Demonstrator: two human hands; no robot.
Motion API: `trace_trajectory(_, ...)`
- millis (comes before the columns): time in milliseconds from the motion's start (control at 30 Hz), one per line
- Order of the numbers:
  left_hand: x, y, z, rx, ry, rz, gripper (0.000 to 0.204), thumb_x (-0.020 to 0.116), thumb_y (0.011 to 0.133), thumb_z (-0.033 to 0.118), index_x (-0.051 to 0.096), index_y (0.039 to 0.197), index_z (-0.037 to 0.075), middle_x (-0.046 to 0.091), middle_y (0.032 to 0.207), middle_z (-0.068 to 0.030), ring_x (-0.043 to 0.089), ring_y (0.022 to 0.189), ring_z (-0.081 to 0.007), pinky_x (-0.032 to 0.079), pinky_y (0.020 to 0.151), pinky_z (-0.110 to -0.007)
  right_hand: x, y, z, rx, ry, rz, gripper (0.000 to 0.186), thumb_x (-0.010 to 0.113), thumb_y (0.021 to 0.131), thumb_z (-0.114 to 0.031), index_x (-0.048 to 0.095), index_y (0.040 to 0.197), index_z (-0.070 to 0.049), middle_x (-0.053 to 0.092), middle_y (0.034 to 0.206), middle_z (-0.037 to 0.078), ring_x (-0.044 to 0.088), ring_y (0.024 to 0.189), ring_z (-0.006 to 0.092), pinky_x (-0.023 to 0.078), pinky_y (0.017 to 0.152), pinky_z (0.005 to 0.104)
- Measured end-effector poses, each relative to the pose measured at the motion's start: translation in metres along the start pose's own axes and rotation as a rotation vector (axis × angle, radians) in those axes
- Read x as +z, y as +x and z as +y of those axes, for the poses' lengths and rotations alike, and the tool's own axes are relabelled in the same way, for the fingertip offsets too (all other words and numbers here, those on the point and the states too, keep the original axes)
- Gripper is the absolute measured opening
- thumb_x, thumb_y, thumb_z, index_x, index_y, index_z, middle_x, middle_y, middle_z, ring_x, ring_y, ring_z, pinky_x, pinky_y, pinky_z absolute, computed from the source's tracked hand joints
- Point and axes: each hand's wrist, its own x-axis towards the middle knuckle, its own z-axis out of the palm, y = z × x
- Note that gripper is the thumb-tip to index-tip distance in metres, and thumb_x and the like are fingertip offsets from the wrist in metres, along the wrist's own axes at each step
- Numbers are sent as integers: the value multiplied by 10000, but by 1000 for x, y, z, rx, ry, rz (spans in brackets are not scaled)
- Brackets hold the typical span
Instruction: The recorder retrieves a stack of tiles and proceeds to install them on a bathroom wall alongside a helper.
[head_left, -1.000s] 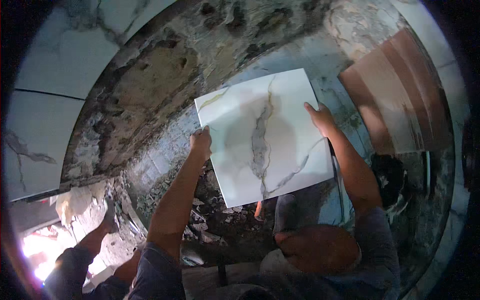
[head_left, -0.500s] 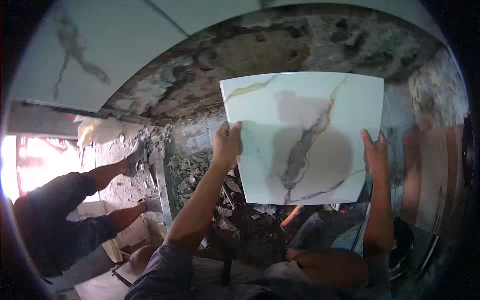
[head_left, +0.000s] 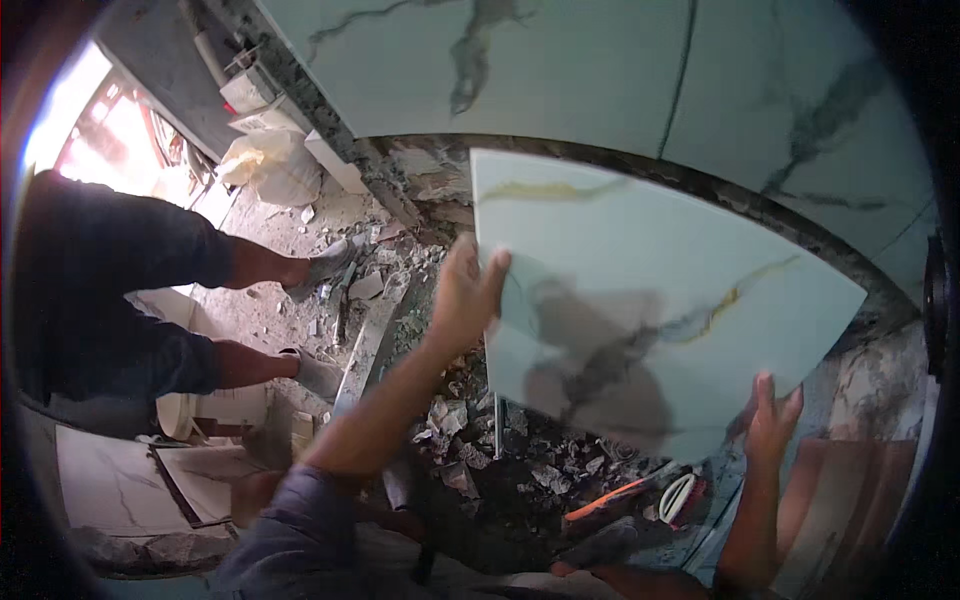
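Note:
A large white wall tile with grey and gold marble veins is held up between my two hands, tilted so its right side sits lower. My left hand grips its left edge, thumb on the glossy face. Around the lower right edge closes my right hand, thumb also on the face. The tile's top edge lies near the strip of bare, rough wall, just under the tiles on the wall. I cannot tell whether it touches the wall. A dark reflection shows on its face.
Broken rubble covers the ground below the tile. An orange-handled tool and a white and red loop-shaped item lie there. At left stands another person in dark shorts. More marbled tiles lie at lower left.
The tile has turned clockwise, its right side dropping with my right hand. My view has shifted, so more tiled wall shows above. Both hands keep their hold.

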Motion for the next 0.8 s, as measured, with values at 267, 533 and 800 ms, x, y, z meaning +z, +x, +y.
trace_trajectory(267,-119,88,-21,125,-302,-44,380,531,993,340,467,1189,21,597,1062,-95,561,982,-158,498,814,-327,140,62,-51,-201,-307,-240,576,744,798,-515,606,866,40,601,769,76,553,721,187,466,685,369)
trace_trajectory(533,-166,145,-103,145,-235,98,283,569,977,285,509,1052,19,553,882,-52,490,805,-114,460,708,-297,246,65,-24,-289,-367,-280,632,701,800,-580,669,907,42,665,795,180,623,707,260,475,670,420)
trace_trajectory(800,-156,151,-121,79,-279,40,343,544,990,266,477,1211,13,593,1037,-84,564,916,-146,497,779,-307,256,74,1,-285,-371,-242,684,701,765,-629,660,899,40,658,821,173,616,746,288,469,677,440)
